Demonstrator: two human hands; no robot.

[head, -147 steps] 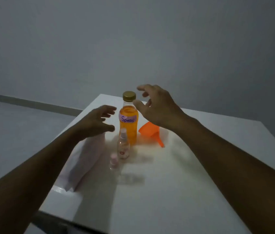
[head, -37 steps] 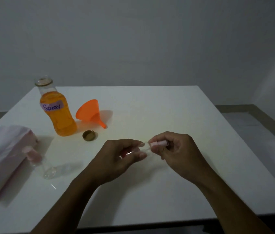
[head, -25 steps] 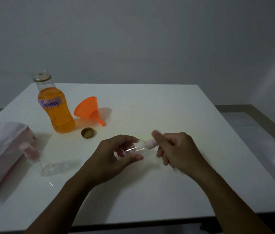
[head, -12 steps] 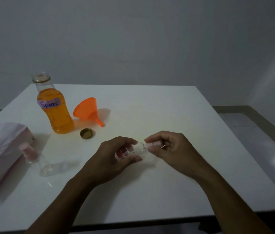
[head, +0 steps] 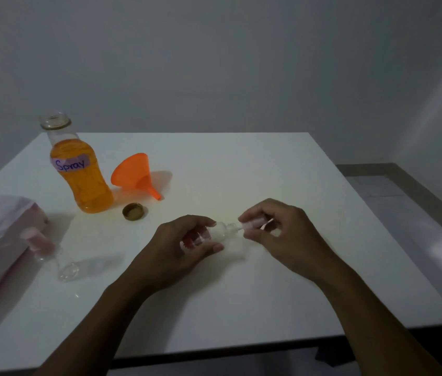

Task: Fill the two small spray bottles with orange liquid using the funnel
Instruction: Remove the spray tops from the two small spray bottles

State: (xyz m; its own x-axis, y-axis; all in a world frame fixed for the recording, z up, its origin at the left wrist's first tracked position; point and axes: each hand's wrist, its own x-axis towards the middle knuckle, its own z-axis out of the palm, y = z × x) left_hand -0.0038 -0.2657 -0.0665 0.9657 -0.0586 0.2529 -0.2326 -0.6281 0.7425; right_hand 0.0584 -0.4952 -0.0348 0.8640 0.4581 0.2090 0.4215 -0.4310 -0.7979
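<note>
I see my left hand curled around a small clear spray bottle, held sideways just above the desk, well in front of the big orange bottle. My right hand pinches the pink spray cap, its tube still in the neck. The funnel lies just right of the orange bottle, the gold lid just in front, and the second spray bottle lies front-left of it.
</note>
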